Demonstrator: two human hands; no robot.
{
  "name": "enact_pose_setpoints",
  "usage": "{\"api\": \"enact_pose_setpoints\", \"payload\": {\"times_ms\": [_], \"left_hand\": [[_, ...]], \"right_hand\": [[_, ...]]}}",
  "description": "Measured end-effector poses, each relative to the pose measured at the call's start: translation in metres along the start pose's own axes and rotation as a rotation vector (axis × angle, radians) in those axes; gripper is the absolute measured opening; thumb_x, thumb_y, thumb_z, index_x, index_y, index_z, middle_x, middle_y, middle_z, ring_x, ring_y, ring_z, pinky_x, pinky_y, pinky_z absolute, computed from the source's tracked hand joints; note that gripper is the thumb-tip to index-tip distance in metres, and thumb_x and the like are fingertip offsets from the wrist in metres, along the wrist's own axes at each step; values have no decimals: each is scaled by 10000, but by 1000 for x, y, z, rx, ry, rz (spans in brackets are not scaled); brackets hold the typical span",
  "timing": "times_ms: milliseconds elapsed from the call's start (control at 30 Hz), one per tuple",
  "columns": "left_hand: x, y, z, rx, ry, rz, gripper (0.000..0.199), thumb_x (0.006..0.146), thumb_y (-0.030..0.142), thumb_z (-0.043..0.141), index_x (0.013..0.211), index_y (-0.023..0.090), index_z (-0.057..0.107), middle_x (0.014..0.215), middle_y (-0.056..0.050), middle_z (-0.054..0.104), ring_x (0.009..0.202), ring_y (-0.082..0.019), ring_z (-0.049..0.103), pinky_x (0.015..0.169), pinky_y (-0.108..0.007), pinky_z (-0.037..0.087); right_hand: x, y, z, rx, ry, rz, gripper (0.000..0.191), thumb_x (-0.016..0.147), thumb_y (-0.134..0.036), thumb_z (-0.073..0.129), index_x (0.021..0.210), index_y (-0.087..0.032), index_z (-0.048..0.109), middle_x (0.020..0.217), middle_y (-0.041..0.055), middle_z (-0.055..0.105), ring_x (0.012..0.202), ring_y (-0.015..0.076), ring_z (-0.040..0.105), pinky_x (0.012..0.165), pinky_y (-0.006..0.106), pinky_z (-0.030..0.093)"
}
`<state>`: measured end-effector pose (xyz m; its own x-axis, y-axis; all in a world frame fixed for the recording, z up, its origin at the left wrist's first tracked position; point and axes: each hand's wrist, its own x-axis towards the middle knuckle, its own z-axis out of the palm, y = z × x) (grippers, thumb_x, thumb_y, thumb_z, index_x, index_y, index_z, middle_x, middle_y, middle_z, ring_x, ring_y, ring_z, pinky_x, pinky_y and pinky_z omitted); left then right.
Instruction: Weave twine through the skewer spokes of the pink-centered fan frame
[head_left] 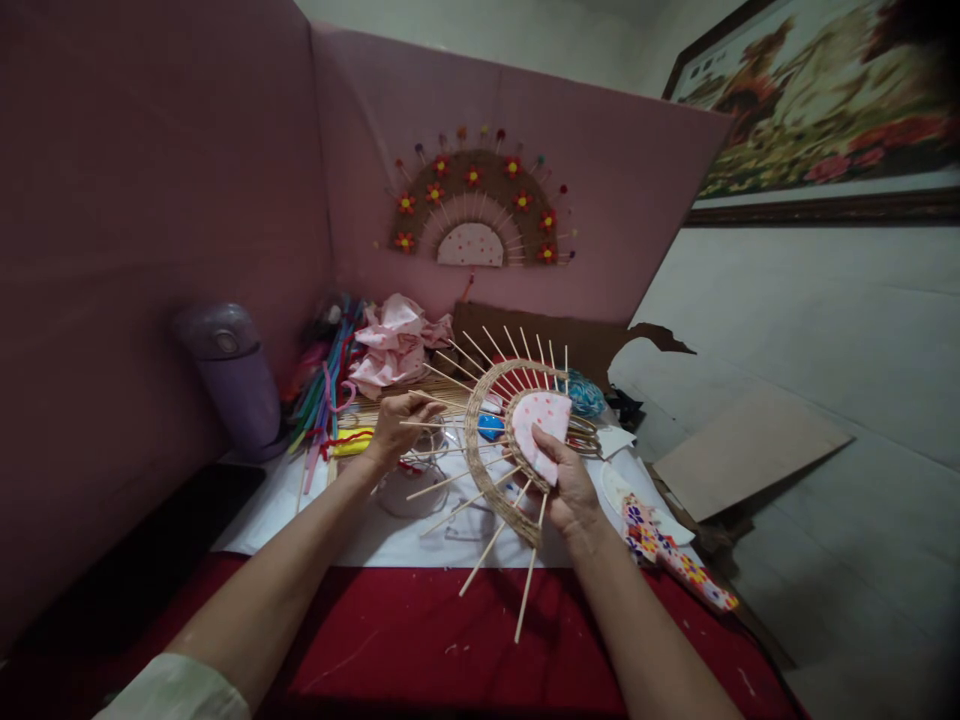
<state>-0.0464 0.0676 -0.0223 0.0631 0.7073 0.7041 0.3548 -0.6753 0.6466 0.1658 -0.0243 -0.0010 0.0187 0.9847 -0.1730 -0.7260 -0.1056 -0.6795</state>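
Note:
A half-round fan frame (480, 445) of thin sticks and twine-wrapped arcs is tilted over the table, its sticks spreading out to the left. At its centre is a half-disc (541, 415) of pink dotted cloth. My right hand (574, 490) grips this half-disc, thumb on the front and fingers behind. My left hand (405, 425) is closed in a pinch at the outer end of one of the upper left sticks. Whether twine or anything else small is between its fingertips is too small to tell.
A purple bottle (236, 385) stands at the left, beside pipe cleaners (326, 390). Crumpled pink cloth (397, 340) lies behind the hands. A finished-looking fan with flowers (472, 175) hangs on the pink board (615, 200). Patterned scraps (675, 555) and cardboard (750, 455) are at the right.

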Motion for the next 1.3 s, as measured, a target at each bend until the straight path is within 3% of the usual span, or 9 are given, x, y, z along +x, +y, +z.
{"api": "enact_pose_setpoints", "payload": {"times_ms": [233, 533, 867, 1100, 1300], "left_hand": [[-2, -3, 3, -18, -67, -20, 198, 757, 300, 600, 641, 156, 671, 559, 0, 606, 500, -96, 511, 460, -199, 354], [-3, 1, 2, 4, -65, -56, 231, 747, 308, 590, 587, 145, 624, 501, 12, 547, 459, -87, 449, 439, -199, 321], [-4, 6, 2, -25, -67, -66, 243, 755, 340, 576, 628, 148, 653, 541, -4, 595, 483, -95, 491, 426, -190, 337], [1, 2, -9, 190, 48, 86, 151, 741, 282, 612, 669, 163, 669, 649, -37, 668, 566, -124, 564, 541, -225, 402], [6, -8, -21, 234, 159, 61, 133, 757, 277, 597, 728, 185, 689, 685, -20, 692, 582, -125, 582, 548, -219, 404]], "right_hand": [[-1, 4, 3, -21, 3, 29, 141, 774, -127, 538, 867, -63, 624, 661, 102, 703, 485, 180, 650, 428, 247, 539], [-1, 4, 2, -7, 8, 54, 126, 759, -121, 554, 847, -74, 630, 648, 91, 701, 473, 175, 645, 425, 242, 539], [-2, 4, 3, -27, -16, 66, 128, 760, -133, 551, 847, -74, 623, 657, 97, 702, 475, 174, 643, 430, 251, 539], [-3, 1, 1, -43, -36, 107, 149, 770, -140, 551, 864, -49, 623, 659, 126, 698, 474, 186, 647, 384, 226, 509], [1, 0, -5, -95, -13, 156, 136, 763, -162, 570, 840, -66, 629, 620, 106, 693, 468, 175, 643, 336, 195, 467]]}}
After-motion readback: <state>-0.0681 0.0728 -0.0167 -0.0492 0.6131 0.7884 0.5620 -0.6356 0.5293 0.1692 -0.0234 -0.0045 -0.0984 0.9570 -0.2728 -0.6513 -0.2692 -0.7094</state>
